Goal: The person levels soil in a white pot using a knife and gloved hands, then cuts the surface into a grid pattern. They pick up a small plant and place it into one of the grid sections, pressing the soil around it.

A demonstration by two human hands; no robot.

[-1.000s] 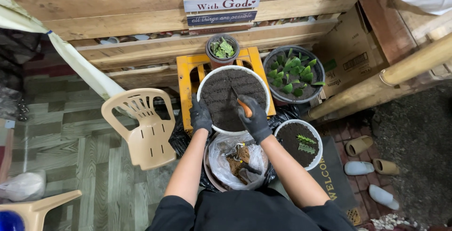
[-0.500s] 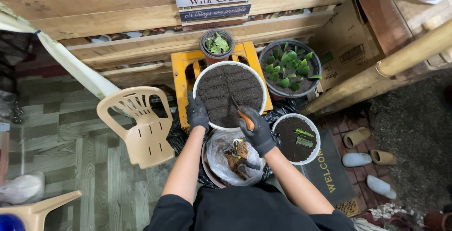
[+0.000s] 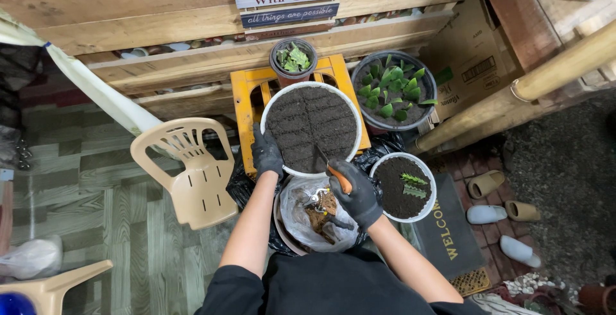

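Observation:
A wide white bowl pot [image 3: 269,113] full of dark soil with scored lines sits on an orange stool [image 3: 244,100]. My left hand [image 3: 266,154], in a black glove, grips the pot's near left rim. My right hand [image 3: 355,191], also gloved, holds an orange-handled trowel [image 3: 332,172] whose blade touches the soil at the near edge. Below the hands lies a bowl lined with clear plastic [image 3: 296,215] holding scissors and plant scraps.
A smaller white pot [image 3: 426,211] with soil and two green cuttings stands right of my hand. A grey pot of green succulents [image 3: 393,90] and a small potted plant [image 3: 292,59] sit behind. Beige plastic chair [image 3: 187,167] at left, doormat and slippers [image 3: 486,214] at right.
My right hand with the trowel has drawn back from the middle of the soil to the pot's near edge. The left hand stays on the rim.

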